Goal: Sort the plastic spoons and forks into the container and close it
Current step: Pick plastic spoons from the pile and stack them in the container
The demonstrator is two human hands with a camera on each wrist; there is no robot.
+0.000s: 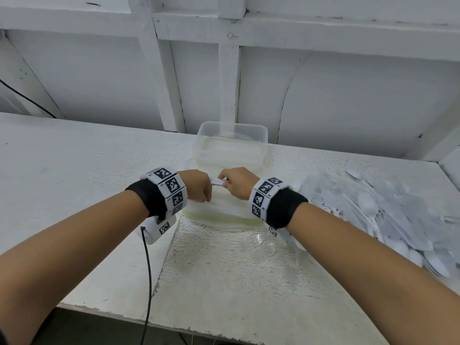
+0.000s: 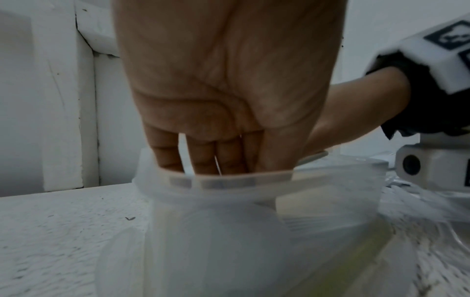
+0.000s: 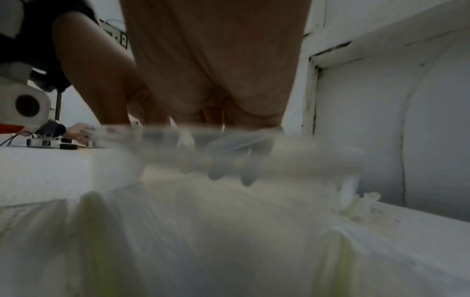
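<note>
Fingers (image 2: pixel 201 154) hidden behind blurred container (image 2: pixel 254 231) rim

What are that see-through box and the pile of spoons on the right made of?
The container looks like soft, translucent plastic: the wall shows hazily through its sides, and a pale yellow-green seal band rims it. The spoons look like thin white plastic with a slight gloss, lying in clear crinkled wrapping. The table seems to be white-painted board, rough and chipped.
</note>
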